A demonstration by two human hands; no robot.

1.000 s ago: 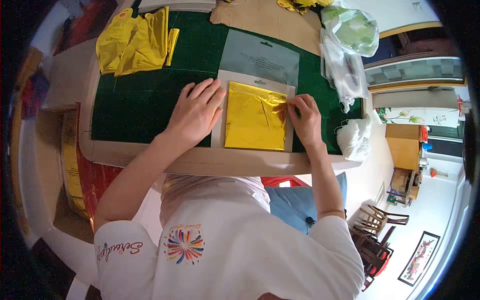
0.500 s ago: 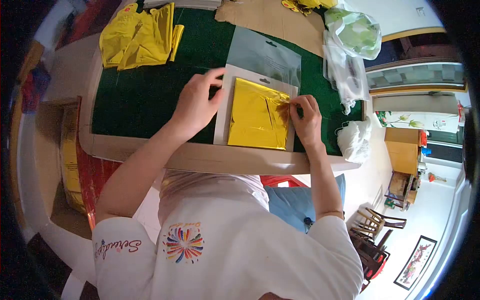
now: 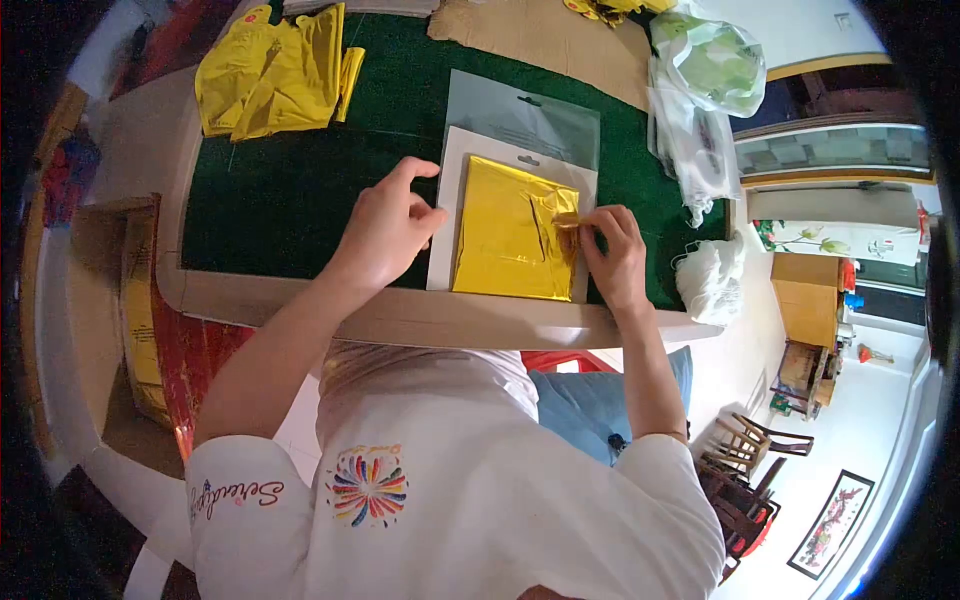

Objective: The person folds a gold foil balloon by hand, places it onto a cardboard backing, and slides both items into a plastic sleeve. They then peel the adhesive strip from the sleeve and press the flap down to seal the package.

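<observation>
A flat clear plastic bag (image 3: pixel 570 130) with a hang hole at its top lies on the green tabletop (image 3: pixel 290 210). Inside it are a white card (image 3: pixel 449 225) and, over the card, a folded square of shiny gold foil (image 3: pixel 505 235). Beside the bag's left edge is my left hand (image 3: pixel 383 228), thumb and forefinger apart, holding nothing. At the right edge my right hand (image 3: pixel 620 258) has thumb and fingers closed on the bag's side, next to a crumpled, reflective patch of the foil.
Loose gold foil pieces (image 3: pixel 285 75) lie at the upper left. Brown cardboard (image 3: pixel 550 40) covers the back of the table, with more gold pieces (image 3: pixel 610 8) on it. Plastic bags (image 3: pixel 700 70) and a bundle of white string (image 3: pixel 710 282) sit along the right edge.
My left hand has come down and slightly left, away from the bag's edge. The bag's upper flap leans a little lower and farther left. My right hand stays at the right edge.
</observation>
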